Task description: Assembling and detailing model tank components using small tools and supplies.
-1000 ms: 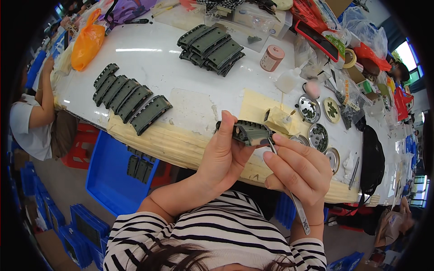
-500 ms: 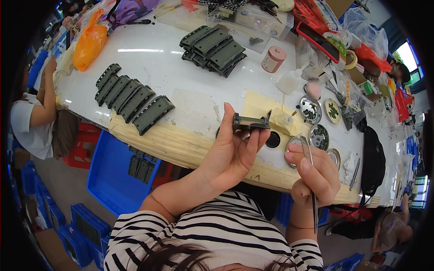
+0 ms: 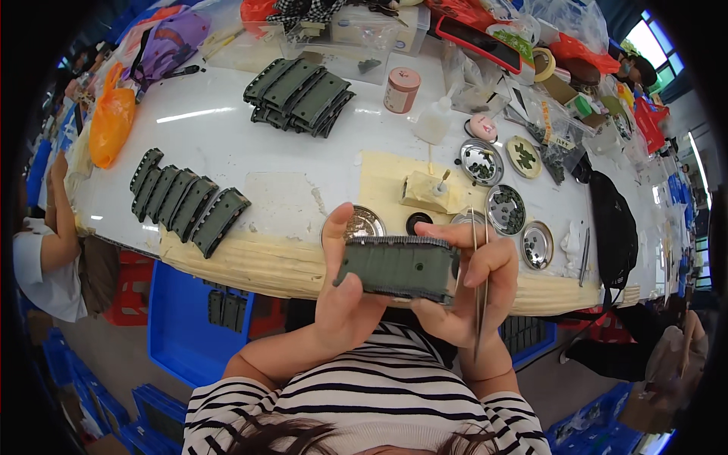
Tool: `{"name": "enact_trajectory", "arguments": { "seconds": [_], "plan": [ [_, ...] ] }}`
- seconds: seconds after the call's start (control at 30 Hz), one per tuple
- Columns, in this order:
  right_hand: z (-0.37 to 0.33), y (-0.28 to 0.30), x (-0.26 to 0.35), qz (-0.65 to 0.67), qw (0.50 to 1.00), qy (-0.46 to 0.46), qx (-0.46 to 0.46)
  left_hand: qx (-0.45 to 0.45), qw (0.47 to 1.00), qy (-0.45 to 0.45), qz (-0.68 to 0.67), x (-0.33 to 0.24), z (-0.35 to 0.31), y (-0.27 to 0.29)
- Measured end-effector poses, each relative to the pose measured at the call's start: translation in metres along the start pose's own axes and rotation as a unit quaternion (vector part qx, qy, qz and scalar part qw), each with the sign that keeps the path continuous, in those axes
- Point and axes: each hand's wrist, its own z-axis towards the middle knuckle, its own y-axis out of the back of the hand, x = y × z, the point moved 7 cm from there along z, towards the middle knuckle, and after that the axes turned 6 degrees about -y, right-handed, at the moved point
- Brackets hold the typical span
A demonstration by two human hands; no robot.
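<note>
My left hand point(image 3: 341, 303) grips one end of a dark green curved plastic piece point(image 3: 390, 267), its broad ribbed face turned up. At the other end, my right hand point(image 3: 497, 265) steadies it with a thumb and finger, while metal tweezers point(image 3: 479, 311) stay held among its fingers, tips pointing away from me. Beyond the hands is a yellow block point(image 3: 419, 192) on yellow paper. Round metal dishes, one with small dark green bits point(image 3: 506, 212), sit to the right. A row of similar curved pieces point(image 3: 182, 199) lies at the left, and a stack of them point(image 3: 303, 97) farther back.
A pink jar point(image 3: 402, 91) and a white squeeze bottle point(image 3: 434, 123) stand mid-table. Bags and a red-edged phone point(image 3: 479, 44) crowd the back right. A black bag point(image 3: 613, 227) lies right, an orange bag point(image 3: 112, 129) left. A blue bin point(image 3: 178, 337) is below the table edge.
The curved piece has turned from edge-on to face-up and come nearer me. My right hand has moved left onto its end, still with the tweezers. The whole view has shifted.
</note>
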Motion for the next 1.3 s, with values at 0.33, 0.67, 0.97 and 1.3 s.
{"name": "enact_trajectory", "arguments": {
  "seconds": [0.33, 0.67, 0.97, 1.3],
  "plan": [
    [-0.016, 0.032, -0.006, 0.070, 0.977, -0.145, 0.140, 0.183, 0.894, 0.407, 0.038, 0.028, -0.021, -0.006],
    [-0.007, 0.172, -0.001, -0.518, 0.837, -0.149, -0.095, 0.063, 0.938, 0.308, 0.148, 0.023, -0.005, 0.000],
    [0.031, 0.141, -0.061, -0.493, 0.841, -0.204, 0.088, 0.033, 0.948, 0.268, 0.169, 0.028, -0.003, 0.003],
    [0.042, 0.126, -0.075, -0.536, 0.803, -0.164, 0.203, 0.012, 0.964, 0.195, 0.183, 0.019, 0.004, -0.002]
  ]
}}
